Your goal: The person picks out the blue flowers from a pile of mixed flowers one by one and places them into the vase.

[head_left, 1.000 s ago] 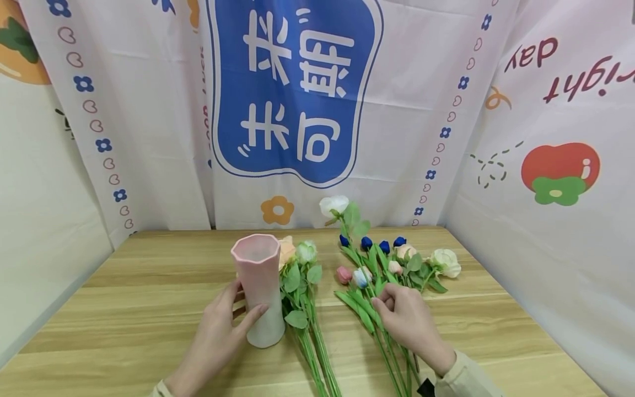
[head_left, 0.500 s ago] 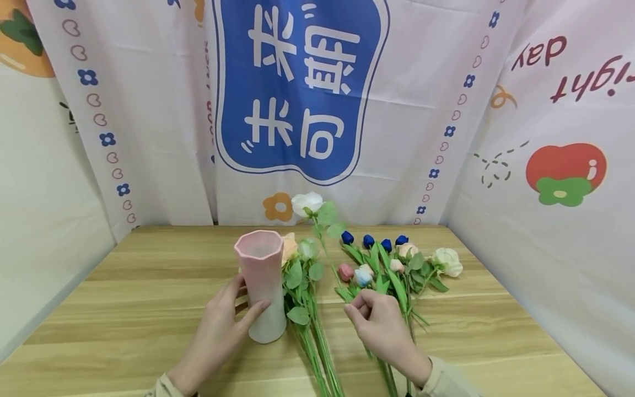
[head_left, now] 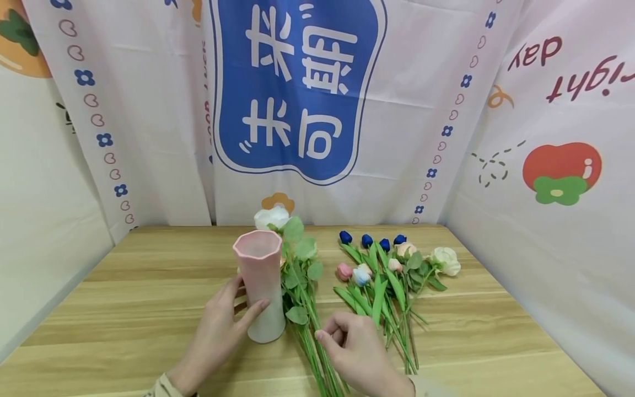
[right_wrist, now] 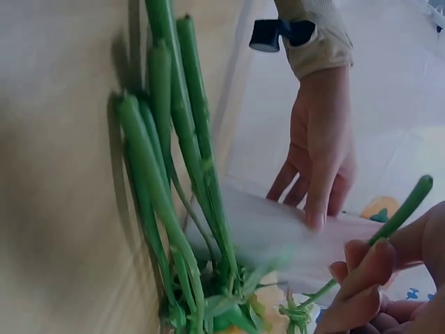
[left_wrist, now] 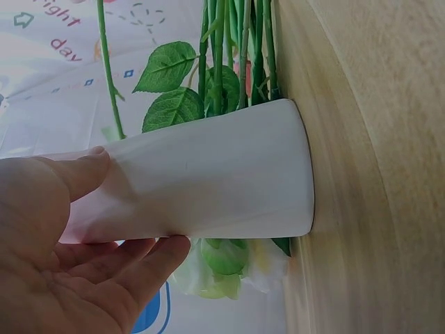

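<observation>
A tall vase (head_left: 263, 292), pink at its wavy rim and fading to white below, stands upright on the table. My left hand (head_left: 220, 325) grips its side, thumb in front and fingers behind; the left wrist view shows the vase's white wall (left_wrist: 208, 174) against the thumb. Between finger and thumb, my right hand (head_left: 354, 347) pinches the green stem (right_wrist: 403, 209) of a white rose near its cut end. The white rose (head_left: 272, 217) leans left, its head behind and above the vase's rim. Its leaves overlap a bunch of roses lying beside the vase.
Green stems (head_left: 317, 353) of the lying bunch run toward the front edge, between the vase and my right hand. Farther right lie blue tulips (head_left: 367, 241), a pink tulip (head_left: 344, 271) and a cream rose (head_left: 446, 261). A printed cloth (head_left: 397, 110) hangs behind the table.
My right hand has moved left and toward me from the right-hand flowers, carrying the white rose, whose head has swung left to behind the vase. The left hand stays on the vase.
</observation>
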`<action>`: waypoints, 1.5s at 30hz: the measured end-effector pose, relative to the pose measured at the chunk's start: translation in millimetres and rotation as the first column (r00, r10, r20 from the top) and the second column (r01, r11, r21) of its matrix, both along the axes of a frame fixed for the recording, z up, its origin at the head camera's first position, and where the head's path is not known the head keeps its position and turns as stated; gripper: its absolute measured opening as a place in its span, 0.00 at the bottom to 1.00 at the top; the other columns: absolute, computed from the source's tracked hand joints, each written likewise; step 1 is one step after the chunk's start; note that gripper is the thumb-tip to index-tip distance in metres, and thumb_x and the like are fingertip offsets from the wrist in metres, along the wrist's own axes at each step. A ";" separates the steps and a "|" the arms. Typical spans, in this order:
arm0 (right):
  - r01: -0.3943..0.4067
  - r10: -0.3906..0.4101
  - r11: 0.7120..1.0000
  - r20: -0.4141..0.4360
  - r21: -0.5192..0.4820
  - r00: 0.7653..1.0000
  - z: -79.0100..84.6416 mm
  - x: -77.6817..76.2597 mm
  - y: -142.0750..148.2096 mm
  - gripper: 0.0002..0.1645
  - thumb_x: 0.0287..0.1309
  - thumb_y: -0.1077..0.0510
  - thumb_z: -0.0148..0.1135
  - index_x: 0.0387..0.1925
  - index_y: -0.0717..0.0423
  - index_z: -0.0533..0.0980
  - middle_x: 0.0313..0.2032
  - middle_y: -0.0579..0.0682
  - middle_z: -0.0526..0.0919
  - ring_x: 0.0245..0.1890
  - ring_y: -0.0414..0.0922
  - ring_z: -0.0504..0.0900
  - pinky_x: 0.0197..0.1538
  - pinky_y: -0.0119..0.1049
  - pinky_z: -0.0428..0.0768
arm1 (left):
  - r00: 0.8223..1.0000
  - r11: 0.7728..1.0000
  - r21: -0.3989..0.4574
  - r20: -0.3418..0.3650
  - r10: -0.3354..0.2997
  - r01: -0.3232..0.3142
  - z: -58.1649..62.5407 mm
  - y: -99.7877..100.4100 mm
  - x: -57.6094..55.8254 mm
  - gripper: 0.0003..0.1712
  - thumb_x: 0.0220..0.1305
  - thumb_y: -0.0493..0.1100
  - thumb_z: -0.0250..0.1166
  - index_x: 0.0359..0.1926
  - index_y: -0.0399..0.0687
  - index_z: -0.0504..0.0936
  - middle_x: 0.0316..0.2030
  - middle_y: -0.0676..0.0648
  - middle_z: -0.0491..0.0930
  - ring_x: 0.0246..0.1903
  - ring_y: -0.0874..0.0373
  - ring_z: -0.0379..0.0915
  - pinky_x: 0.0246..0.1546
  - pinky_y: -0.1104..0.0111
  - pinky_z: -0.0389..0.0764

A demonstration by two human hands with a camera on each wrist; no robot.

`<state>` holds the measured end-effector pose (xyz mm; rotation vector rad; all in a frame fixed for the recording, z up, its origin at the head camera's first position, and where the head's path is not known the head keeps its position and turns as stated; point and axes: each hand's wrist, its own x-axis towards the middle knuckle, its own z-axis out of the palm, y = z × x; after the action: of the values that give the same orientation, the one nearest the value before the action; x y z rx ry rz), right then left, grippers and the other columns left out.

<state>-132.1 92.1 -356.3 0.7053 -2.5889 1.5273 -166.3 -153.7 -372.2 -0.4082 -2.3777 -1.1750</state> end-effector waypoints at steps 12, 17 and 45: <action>-0.082 0.110 0.892 -0.036 0.444 0.993 -10.1 0.0 -8.8 0.15 0.50 0.54 0.62 0.13 0.42 0.70 0.09 0.36 0.66 0.10 0.33 0.65 0.13 0.25 0.67 | 1.000 1.000 -0.024 0.004 0.004 -0.004 -1.9 -0.6 0.7 0.37 0.53 0.53 0.65 0.60 0.42 0.62 0.52 0.43 0.69 0.45 0.52 0.72 0.39 0.70 0.79; -0.092 0.139 0.837 -0.048 0.539 0.989 -12.2 -0.9 -9.8 0.18 0.50 0.52 0.64 0.10 0.42 0.68 0.10 0.35 0.66 0.11 0.32 0.65 0.12 0.25 0.66 | 1.000 1.000 -0.019 0.009 -0.001 0.001 -1.9 -0.5 0.0 0.38 0.53 0.53 0.64 0.61 0.43 0.61 0.52 0.43 0.69 0.45 0.52 0.72 0.39 0.70 0.79; 0.109 0.003 0.819 -0.193 0.564 0.981 4.8 -22.2 22.4 0.24 0.52 0.38 0.57 0.10 0.44 0.65 0.08 0.36 0.61 0.08 0.32 0.58 0.07 0.25 0.59 | 1.000 1.000 0.007 -0.019 -0.010 0.011 -3.1 -0.8 -0.6 0.36 0.52 0.50 0.66 0.59 0.41 0.64 0.50 0.43 0.71 0.44 0.52 0.72 0.38 0.68 0.80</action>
<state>-154.4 114.5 -351.5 0.7540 -2.8873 0.5978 -166.9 -154.5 -375.3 -0.4280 -2.3574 -1.1788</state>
